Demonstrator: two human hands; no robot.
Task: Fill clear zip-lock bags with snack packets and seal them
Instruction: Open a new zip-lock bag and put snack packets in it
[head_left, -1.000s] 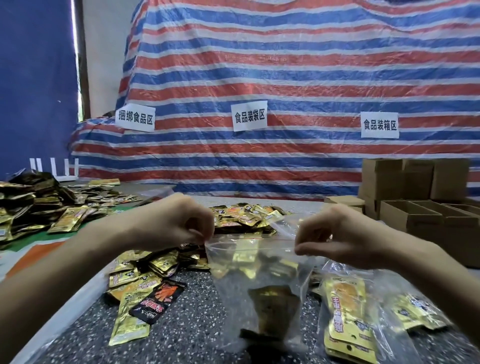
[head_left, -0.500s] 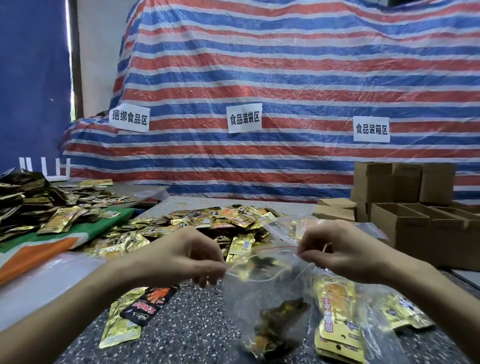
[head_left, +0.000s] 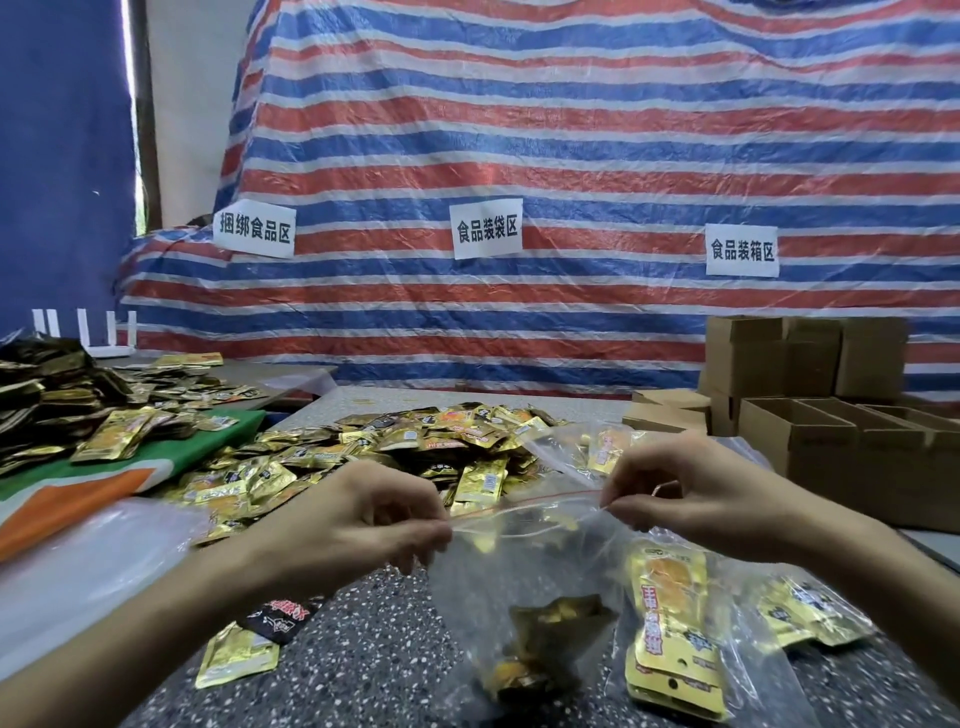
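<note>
Clear plastic is what I have between my fingers: a zip-lock bag (head_left: 524, 587) hanging above the speckled table (head_left: 374, 670), its mouth stretched level between my two hands. My left hand (head_left: 363, 519) pinches the left corner of the top edge, and my right hand (head_left: 685, 493) pinches the right corner. The fingertips are tucked behind my knuckles, so just how they meet the strip is hard to see. A thin red line runs along the mouth, and I cannot tell whether the zip is pressed closed. Low in the bag sit a few snack packets (head_left: 550, 634), blurred into dark and gold shapes I cannot count. Just right of it lies a second bag (head_left: 670, 623) of gold packets, its lower edge cut off by the frame. Behind my hands spreads a heap of loose packets (head_left: 415, 447), partly hidden by my wrists. At the right stand cardboard boxes (head_left: 831, 441), cut off at the edge.
</note>
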